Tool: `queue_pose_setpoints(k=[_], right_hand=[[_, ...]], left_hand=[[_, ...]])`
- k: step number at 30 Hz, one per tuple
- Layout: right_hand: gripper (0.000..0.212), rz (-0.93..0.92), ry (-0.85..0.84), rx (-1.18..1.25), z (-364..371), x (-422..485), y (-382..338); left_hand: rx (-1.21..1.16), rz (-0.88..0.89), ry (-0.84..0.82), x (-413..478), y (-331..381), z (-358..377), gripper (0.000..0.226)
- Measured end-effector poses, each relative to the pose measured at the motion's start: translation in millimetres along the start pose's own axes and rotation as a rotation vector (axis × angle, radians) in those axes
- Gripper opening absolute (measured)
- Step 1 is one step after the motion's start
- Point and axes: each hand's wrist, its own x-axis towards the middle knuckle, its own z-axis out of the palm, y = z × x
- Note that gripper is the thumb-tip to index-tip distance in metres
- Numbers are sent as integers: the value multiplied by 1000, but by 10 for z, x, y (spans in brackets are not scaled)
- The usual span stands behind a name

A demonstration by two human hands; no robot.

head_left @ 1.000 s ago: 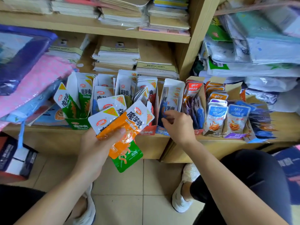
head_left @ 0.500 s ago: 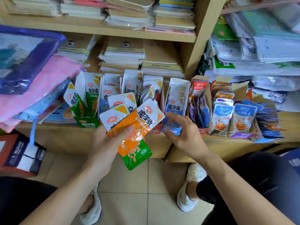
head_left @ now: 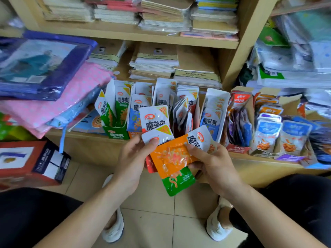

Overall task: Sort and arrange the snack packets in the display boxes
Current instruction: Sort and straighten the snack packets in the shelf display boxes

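My left hand (head_left: 132, 163) grips a fanned bunch of snack packets: an orange packet (head_left: 172, 156) on top, a green packet (head_left: 179, 183) under it, a red one peeking out at the left and white-topped ones (head_left: 157, 135) behind. My right hand (head_left: 213, 165) pinches the right edge of the orange packet with its thumb on top. Both hands hover in front of the low shelf. On the shelf stand the display boxes: a green box (head_left: 116, 135), several white-fronted rows in the middle, a blue-packet box (head_left: 213, 113), and a red box (head_left: 238, 147) of dark packets.
Blue and purple packets (head_left: 266, 133) fill boxes at the right. Stacked notebooks (head_left: 155, 63) lie behind the boxes. Folded pink cloth (head_left: 59, 99) and a blue plastic bag (head_left: 41, 63) overhang at left. A red and dark carton (head_left: 34, 163) sits on the tiled floor.
My right hand left the blue-packet box and came down to take the orange packet's edge. The bunch in my left hand shifted right and lower in view.
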Motion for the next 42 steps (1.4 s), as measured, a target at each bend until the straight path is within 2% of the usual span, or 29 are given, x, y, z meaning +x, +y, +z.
queue_pose_setpoints(k=[2,4,6,10,13,16,19,22,28,30,32,35,39,42], right_hand=[[3,6,-7,-16,74,20,-17],[11,-28,26,-65,171,34,-43],[16,-114,35,-175,261,34,-93],[4,-322,4,-440,466,88,-232],[4,-475,33,-648,640,219,-303],[10,-681,139,-889,871,438,-434],[20,-743,208,-1033,1164,764,-662],[33,-693,173,-1100,1411,1150,-867],[41,-530,225,-1227,1761,1634,-1004],[28,-477,203,-1247,1854,1749,-953],[4,-410,144,-1207,1923,1854,-878],[22,-280,93,-1198,1945,2012,-768],[31,-57,4,-1069,1872,2058,-675],[44,29,-101,-1033,1801,2065,-680]], left_hand=[[-22,9,72,-21,19,-67,23],[-40,46,206,-5,56,-198,15],[-45,104,336,53,112,-400,9],[-2,262,524,158,271,-810,8],[-16,333,593,201,346,-994,13],[-13,355,636,244,371,-1108,12],[-38,348,654,283,394,-1132,13],[-63,347,645,298,434,-1107,12],[-50,339,612,265,513,-1086,8],[-59,309,600,265,510,-1103,3],[-56,286,583,280,490,-1119,6],[-58,273,574,291,482,-1115,7],[-76,263,555,298,480,-1075,3],[-100,238,527,308,472,-1036,2]])
